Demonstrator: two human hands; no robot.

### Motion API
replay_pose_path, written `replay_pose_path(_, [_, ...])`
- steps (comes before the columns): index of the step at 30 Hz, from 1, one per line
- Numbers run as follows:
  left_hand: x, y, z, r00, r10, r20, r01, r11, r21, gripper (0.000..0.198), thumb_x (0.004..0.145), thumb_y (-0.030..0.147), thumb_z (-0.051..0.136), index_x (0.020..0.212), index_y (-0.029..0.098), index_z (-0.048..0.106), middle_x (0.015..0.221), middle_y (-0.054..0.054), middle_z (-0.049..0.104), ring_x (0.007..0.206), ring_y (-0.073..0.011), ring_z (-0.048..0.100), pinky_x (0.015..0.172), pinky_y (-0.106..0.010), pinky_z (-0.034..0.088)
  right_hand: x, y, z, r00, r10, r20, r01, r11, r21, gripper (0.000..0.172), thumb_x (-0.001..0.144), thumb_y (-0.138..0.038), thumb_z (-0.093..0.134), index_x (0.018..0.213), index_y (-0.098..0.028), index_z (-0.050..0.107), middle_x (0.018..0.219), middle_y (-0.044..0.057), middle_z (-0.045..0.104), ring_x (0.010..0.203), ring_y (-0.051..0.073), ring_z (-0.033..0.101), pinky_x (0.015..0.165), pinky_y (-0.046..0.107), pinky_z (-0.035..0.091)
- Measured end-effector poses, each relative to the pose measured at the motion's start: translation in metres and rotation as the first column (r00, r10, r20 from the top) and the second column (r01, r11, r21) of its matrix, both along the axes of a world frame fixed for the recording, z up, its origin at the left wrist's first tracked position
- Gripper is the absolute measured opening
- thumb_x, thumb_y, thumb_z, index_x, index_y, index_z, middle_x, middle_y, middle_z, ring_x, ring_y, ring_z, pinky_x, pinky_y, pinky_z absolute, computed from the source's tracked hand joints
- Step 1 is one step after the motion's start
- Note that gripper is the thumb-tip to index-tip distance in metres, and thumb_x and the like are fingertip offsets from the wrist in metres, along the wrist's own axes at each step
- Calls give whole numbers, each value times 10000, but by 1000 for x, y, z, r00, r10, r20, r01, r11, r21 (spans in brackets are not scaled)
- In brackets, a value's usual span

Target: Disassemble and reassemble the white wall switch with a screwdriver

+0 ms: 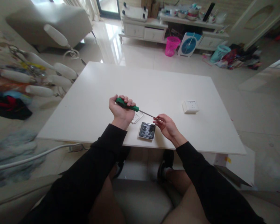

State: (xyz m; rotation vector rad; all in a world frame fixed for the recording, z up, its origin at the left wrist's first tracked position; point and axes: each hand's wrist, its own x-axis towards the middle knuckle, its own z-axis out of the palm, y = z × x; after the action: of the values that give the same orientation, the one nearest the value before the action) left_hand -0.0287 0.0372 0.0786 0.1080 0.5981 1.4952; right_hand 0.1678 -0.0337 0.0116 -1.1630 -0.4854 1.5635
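On the table (154,85), the socket panel (147,131) lies left of, and nearer than, the socket box (190,107).

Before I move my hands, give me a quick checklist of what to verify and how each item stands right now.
1. Screwdriver gripped by its handle: ok, the left hand is wrapped around the green grip.
2. Right hand clear of the screwdriver's tip: not ok, its fingertips are at the tip.
3. Small part between those fingertips: cannot tell, too small to make out.
4. Black square piece fully on the table: ok, though close to the near edge.
5. White plate free of the left hand: cannot tell, the hand partly hides it.
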Motion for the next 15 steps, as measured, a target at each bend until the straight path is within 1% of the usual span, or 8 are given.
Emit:
replay_pose_path(2, [0,0,1,1000,-6,12,5,1000,4,429,914,437,571,582,197,442,493,47,418,398,-74,391,437,-224,341,0,1,-1,1000,-15,13,15,1000,4,274,662,-315,821,787,-207,602,765,-6,708,701,139,713,649,225,543])
replay_pose_path(4, [0,-1,2,1000,-13,8,13,1000,16,436,917,442,571,579,197,445,496,46,419,396,-75,395,434,-224,335,0,2,-4,997,-20,71,19,1000,20,267,686,-345,787,803,-212,588,793,-8,704,689,140,708,652,242,538])
replay_pose_path(6, [-1,-1,4,1000,-18,-11,19,999,33,441,920,445,572,576,196,451,498,45,420,392,-75,396,428,-223,328,4,3,-7,979,-17,205,8,999,44,245,717,-363,738,830,-218,577,813,-11,691,662,141,690,656,270,534])
replay_pose_path(8, [-2,-1,7,999,-27,-44,29,998,51,447,923,447,572,572,195,454,496,46,415,383,-72,387,418,-220,313,9,4,-10,905,-13,426,-23,997,78,196,743,-348,685,844,-221,574,831,-12,670,657,145,666,664,302,532])
replay_pose_path(10, [-2,-2,10,995,-42,-86,48,997,64,456,924,452,573,567,194,453,491,47,409,371,-68,376,404,-219,296,13,4,-12,741,8,671,-121,985,122,145,756,-304,652,856,-219,590,883,2,664,719,162,654,704,334,536])
replay_pose_path(12, [-2,-2,14,990,-60,-126,70,994,79,464,924,461,573,564,194,455,488,45,412,361,-67,371,390,-218,281,15,1,-14,529,38,848,-283,950,134,153,767,-274,664,900,-214,619,969,34,671,841,195,652,786,373,543])
replay_pose_path(13, [-2,-3,15,988,-66,-140,79,993,87,467,924,466,575,564,193,457,487,43,416,356,-68,372,382,-218,275,15,-1,-15,428,50,903,-369,921,124,196,771,-279,694,944,-209,633,1019,54,672,912,216,648,839,396,543])
replay_pose_path(15, [-2,-4,18,985,-78,-155,94,991,100,474,922,481,578,564,193,460,487,39,423,349,-68,372,368,-217,263,11,-7,-17,255,65,965,-518,851,80,358,760,-341,785,1056,-196,645,1109,94,661,1041,263,631,942,444,528])
